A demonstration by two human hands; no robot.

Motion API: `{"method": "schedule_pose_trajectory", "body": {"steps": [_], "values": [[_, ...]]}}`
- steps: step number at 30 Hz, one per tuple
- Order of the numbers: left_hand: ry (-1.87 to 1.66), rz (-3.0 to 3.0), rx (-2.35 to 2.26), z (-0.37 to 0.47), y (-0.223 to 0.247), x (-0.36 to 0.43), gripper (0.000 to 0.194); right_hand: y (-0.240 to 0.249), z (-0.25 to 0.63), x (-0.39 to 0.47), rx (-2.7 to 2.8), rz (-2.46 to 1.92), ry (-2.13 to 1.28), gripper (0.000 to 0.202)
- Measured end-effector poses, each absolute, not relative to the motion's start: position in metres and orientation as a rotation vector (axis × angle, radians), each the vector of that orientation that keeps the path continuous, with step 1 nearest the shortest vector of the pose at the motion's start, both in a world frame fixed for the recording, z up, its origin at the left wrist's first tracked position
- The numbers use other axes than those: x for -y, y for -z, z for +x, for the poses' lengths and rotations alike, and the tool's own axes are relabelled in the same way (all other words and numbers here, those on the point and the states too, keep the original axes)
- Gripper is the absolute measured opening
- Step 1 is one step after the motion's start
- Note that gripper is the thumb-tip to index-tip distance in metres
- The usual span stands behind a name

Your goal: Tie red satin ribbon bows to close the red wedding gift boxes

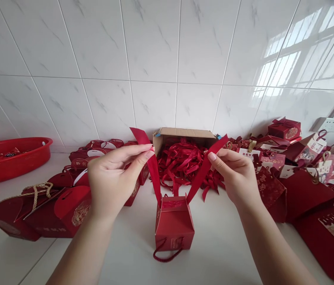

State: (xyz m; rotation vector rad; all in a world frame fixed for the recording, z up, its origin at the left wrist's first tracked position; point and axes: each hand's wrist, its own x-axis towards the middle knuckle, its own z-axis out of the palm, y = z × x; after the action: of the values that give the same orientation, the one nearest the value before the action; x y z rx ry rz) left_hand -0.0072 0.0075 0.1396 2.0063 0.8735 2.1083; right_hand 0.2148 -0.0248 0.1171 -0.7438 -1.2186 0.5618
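A small red gift box stands on the white table in front of me, its dark red cord handle hanging at the near side. From its top a red ribbon rises in two lengths that spread apart in a V. My left hand pinches the left length near its end between thumb and fingers. The right length is pinched in my right hand, with its tip sticking out above the fingers. Both hands are above the box and do not touch it.
Behind the box, a cardboard carton spills a heap of red ribbons. Red gift boxes stand at the left, near a red basin. More boxes and bags crowd the right. A tiled wall closes off the back.
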Motion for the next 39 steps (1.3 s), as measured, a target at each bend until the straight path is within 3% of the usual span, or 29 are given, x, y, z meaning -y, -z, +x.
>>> {"method": "schedule_pose_trajectory", "body": {"steps": [7, 12, 18, 29, 39], "values": [[-2.016, 1.961, -0.761, -0.001, -0.142, 0.0, 0.016, -0.118, 0.215, 0.027, 1.208, -0.703, -0.607, 0.011], [-1.908, 1.823, -0.734, 0.0, -0.144, 0.004, 0.023, -0.119, 0.215, 0.028, 1.209, -0.694, -0.633, 0.011], [-1.986, 1.791, -0.838, 0.0, -0.144, 0.003, 0.013, -0.119, 0.215, 0.028, 1.213, -0.692, -0.631, 0.011], [-1.667, 1.662, -0.473, -0.001, -0.145, -0.002, 0.012, -0.118, 0.215, 0.028, 1.225, -0.715, -0.632, 0.014], [-1.818, 1.651, -0.557, -0.001, -0.138, -0.005, 0.011, -0.117, 0.215, 0.027, 1.231, -0.684, -0.65, 0.01]]}}
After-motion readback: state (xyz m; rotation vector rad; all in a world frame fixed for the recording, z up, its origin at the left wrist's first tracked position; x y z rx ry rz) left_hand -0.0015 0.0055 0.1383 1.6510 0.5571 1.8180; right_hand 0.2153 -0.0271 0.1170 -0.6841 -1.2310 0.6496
